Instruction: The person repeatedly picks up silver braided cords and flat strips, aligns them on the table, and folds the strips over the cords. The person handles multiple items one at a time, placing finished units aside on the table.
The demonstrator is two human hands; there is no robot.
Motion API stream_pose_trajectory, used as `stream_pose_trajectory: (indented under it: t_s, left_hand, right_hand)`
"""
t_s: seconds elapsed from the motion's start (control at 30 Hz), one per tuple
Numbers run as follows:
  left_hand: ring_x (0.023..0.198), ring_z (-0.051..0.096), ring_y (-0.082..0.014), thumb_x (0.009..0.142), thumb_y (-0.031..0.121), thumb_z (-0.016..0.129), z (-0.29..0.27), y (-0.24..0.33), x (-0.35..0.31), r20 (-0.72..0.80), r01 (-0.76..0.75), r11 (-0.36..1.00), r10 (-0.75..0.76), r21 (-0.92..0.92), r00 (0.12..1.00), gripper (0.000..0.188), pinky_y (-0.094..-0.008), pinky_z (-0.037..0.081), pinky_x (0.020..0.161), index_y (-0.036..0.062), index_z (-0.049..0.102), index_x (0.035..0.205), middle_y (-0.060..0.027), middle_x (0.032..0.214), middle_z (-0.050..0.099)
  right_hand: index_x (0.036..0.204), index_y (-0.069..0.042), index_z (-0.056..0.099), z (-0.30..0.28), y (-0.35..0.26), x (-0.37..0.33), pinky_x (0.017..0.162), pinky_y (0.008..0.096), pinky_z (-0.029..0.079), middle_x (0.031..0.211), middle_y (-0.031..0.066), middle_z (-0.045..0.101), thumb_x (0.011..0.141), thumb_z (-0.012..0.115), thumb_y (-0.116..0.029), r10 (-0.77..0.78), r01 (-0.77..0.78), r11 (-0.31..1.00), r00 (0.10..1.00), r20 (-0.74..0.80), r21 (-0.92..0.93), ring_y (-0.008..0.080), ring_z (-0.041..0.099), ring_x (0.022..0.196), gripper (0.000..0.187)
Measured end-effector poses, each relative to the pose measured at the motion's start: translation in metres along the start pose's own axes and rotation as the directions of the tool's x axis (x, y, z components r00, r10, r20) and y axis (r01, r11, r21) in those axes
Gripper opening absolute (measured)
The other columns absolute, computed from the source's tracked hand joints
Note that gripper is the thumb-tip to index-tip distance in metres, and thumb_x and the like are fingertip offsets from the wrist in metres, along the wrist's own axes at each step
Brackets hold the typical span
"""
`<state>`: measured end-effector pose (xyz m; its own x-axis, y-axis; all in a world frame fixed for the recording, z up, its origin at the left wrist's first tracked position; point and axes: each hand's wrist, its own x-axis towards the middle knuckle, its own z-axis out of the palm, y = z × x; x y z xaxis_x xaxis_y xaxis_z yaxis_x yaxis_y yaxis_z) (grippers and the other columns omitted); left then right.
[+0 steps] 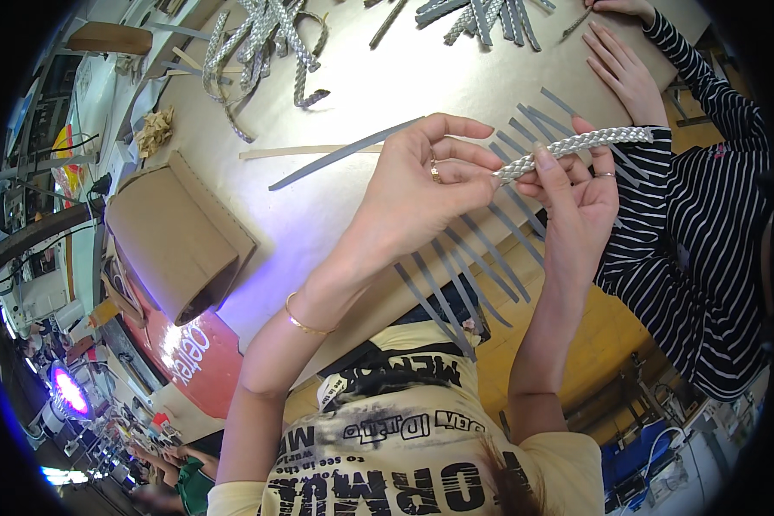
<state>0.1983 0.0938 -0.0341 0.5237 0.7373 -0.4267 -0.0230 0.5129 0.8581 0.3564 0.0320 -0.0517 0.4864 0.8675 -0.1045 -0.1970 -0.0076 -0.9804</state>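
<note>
A white-and-grey braided strap (611, 136) is held up in front of me, slanting upward to the right. My left hand (408, 176) pinches its left end between thumb and fingers. Farther along the strap, my right hand (576, 202) grips it with the thumb on top and the fingers behind; the far end sticks out past them. Beneath my hands lies a row of thin grey strips (482, 249), several of them reaching over the table's near edge. One longer grey strip (318, 168) and a tan strip (271, 153) lie left of my left hand.
A heap of braided straps (262, 43) lies at the far left, with grey and white braids (486, 19) at the far middle. A brown curved cardboard piece (168, 236) stands at left above a red panel (202, 357). A co-worker's hand (628, 73) rests at right.
</note>
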Motion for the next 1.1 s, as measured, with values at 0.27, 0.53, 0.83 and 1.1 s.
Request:
stream_pose_trajectory:
  t_s: [0.27,0.53,0.83,1.1]
  left_hand:
    - [0.1,0.068,-0.0205,0.086,-0.004,0.065,-0.013,-0.014,-0.015,-0.015,-0.021,0.988,0.019,-0.152,1.0,0.043,-0.0297,0.056,0.091,-0.005,0.052,0.127,-0.0139,0.11,0.065]
    - [0.094,0.071,-0.0218,0.092,0.003,0.066,-0.03,-0.025,-0.058,-0.179,-0.032,0.987,0.003,-0.16,0.984,0.035,-0.0298,0.06,0.081,-0.0041,0.053,0.124,-0.0129,0.101,0.069]
    - [0.086,0.071,-0.0184,0.094,0.006,0.064,-0.08,-0.064,-0.13,-0.53,-0.046,0.998,0.012,-0.05,0.848,0.021,-0.0251,0.059,0.069,-0.0058,0.058,0.111,-0.015,0.094,0.069]
    - [0.078,0.069,-0.0154,0.091,0.004,0.066,-0.092,-0.1,-0.143,-0.672,-0.001,0.975,0.154,0.222,0.724,0.023,-0.0252,0.056,0.061,-0.003,0.06,0.113,-0.011,0.091,0.068]
  right_hand:
    - [0.133,0.007,0.041,0.003,-0.001,0.0,0.065,0.0235,0.059,0.088,0.0129,0.065,0.089,0.067,0.003,0.0,0.006,0.998,0.995,-0.102,0.06,0.0148,0.067,0.073,0.052]
    - [0.126,0.005,0.042,0.023,-0.001,-0.02,0.068,0.0247,0.06,0.093,0.0154,0.064,0.09,0.066,0.003,0.007,-0.005,0.999,0.999,-0.036,0.048,0.0176,0.069,0.076,0.044]
    - [0.117,0.002,0.049,0.051,0.001,-0.026,0.059,0.0217,0.052,0.091,0.0125,0.064,0.095,0.064,-0.006,0.135,-0.117,0.99,0.96,0.247,-0.084,0.0141,0.068,0.071,0.027]
    - [0.094,0.004,0.063,0.078,0.027,-0.027,0.054,0.0258,0.046,0.064,0.0075,0.063,0.088,0.066,-0.007,0.148,0.132,0.724,0.929,0.339,-0.677,0.01,0.058,0.055,0.012]
